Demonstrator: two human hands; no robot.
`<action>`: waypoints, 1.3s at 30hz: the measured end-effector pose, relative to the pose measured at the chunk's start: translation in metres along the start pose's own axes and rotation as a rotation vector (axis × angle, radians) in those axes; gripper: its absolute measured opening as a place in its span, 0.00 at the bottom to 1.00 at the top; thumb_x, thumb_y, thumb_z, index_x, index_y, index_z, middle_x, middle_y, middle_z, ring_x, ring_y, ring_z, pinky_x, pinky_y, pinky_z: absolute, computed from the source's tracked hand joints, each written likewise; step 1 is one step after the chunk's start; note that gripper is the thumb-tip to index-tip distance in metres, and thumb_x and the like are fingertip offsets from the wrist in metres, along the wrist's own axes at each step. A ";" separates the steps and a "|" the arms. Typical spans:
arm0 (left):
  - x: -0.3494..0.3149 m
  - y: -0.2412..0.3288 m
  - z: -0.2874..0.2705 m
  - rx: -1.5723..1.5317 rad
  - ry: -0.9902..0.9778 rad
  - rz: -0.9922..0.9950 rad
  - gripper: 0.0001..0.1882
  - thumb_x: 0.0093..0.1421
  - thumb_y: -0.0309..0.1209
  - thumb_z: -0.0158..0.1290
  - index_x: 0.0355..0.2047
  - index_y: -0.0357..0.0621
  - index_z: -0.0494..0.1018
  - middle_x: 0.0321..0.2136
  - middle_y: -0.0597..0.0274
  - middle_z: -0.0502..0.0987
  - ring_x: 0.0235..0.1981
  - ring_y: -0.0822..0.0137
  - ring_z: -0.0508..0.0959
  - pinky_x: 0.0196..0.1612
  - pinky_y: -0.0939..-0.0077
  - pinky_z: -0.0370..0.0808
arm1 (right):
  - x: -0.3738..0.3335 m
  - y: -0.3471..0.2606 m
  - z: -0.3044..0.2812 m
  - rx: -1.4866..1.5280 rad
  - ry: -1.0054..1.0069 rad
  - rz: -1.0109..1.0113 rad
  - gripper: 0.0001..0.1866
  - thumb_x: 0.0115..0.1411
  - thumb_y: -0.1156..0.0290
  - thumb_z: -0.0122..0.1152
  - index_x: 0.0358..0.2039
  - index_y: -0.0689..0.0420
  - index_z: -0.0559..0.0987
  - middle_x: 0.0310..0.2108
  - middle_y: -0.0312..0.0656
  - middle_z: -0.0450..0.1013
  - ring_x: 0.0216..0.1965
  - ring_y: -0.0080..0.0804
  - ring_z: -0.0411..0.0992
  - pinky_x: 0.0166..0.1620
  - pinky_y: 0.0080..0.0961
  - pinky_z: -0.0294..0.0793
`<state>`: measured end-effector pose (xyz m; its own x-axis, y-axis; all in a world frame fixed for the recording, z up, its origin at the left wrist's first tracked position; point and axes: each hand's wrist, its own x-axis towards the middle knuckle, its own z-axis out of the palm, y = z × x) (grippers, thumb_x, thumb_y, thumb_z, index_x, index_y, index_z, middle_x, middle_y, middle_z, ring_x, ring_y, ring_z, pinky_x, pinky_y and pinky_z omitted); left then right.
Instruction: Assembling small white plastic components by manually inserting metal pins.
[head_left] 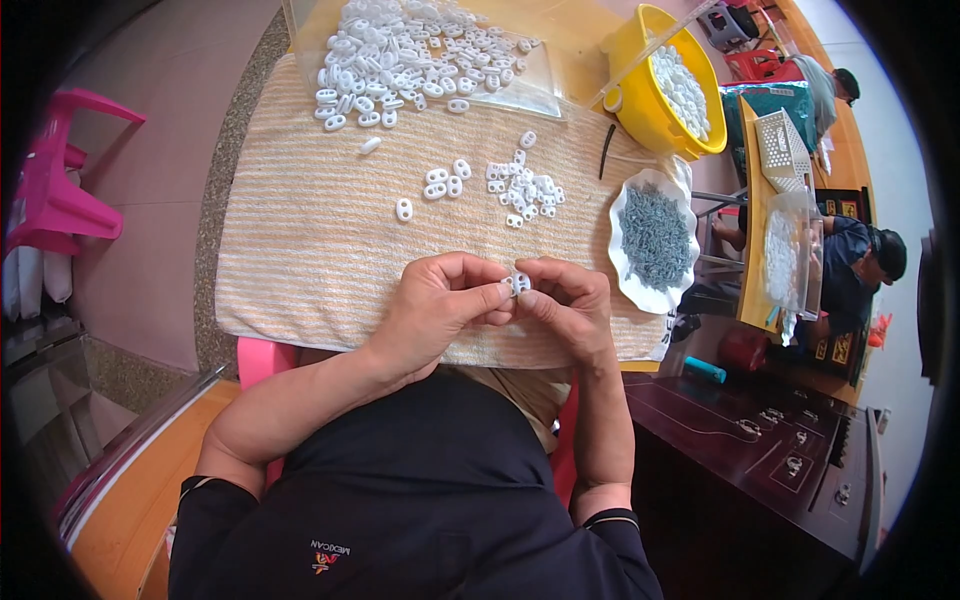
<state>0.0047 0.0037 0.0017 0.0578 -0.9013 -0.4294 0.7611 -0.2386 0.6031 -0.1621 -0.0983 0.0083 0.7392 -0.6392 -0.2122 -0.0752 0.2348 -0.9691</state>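
Note:
Close to the front edge of the towel, my left hand (pixel 448 303) and my right hand (pixel 573 305) meet fingertip to fingertip. My right thumb and fingers pinch a small white oval plastic piece with two holes (pixel 522 284). Against its left side, my left thumb and forefinger are closed on a small pale part whose kind is mostly hidden. Beyond my hands lie a cluster of small white plastic parts (pixel 524 190) and several loose two-hole oval pieces (pixel 436 190). A white scalloped dish (pixel 619 262) at the right holds many small grey pieces (pixel 655 235).
A striped towel (pixel 300 230) covers the table. White oval pieces (pixel 400 55) spill from a clear tray (pixel 560 40) at the back. A yellow basket (pixel 625 110) of white parts stands back right. Two other people (pixel 850 275) sit farther right; a pink stool (pixel 75 190) is left.

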 end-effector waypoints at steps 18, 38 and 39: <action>-0.002 0.001 0.001 -0.007 0.002 -0.042 0.07 0.59 0.22 0.55 0.38 0.37 0.74 0.30 0.60 0.79 0.30 0.73 0.79 0.37 0.78 0.79 | 0.001 -0.001 0.002 0.058 0.000 -0.022 0.14 0.57 0.81 0.61 0.46 0.67 0.76 0.34 0.43 0.78 0.34 0.25 0.77 0.39 0.20 0.77; 0.002 -0.002 0.000 -0.177 -0.192 -0.105 0.04 0.59 0.22 0.56 0.33 0.40 0.71 0.32 0.61 0.78 0.33 0.71 0.79 0.38 0.80 0.79 | 0.001 0.001 0.002 0.121 -0.075 -0.154 0.14 0.54 0.77 0.66 0.42 0.65 0.79 0.34 0.39 0.71 0.35 0.22 0.69 0.39 0.17 0.70; 0.002 -0.002 -0.001 -0.182 -0.209 -0.105 0.04 0.59 0.22 0.56 0.33 0.40 0.71 0.32 0.61 0.78 0.32 0.71 0.79 0.38 0.80 0.79 | 0.001 0.002 0.004 0.128 -0.058 -0.165 0.16 0.52 0.74 0.68 0.41 0.66 0.79 0.33 0.39 0.71 0.33 0.23 0.67 0.36 0.16 0.69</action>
<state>0.0038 0.0028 -0.0009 -0.1474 -0.9345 -0.3239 0.8605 -0.2827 0.4239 -0.1589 -0.0962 0.0068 0.7719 -0.6344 -0.0410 0.1330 0.2242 -0.9654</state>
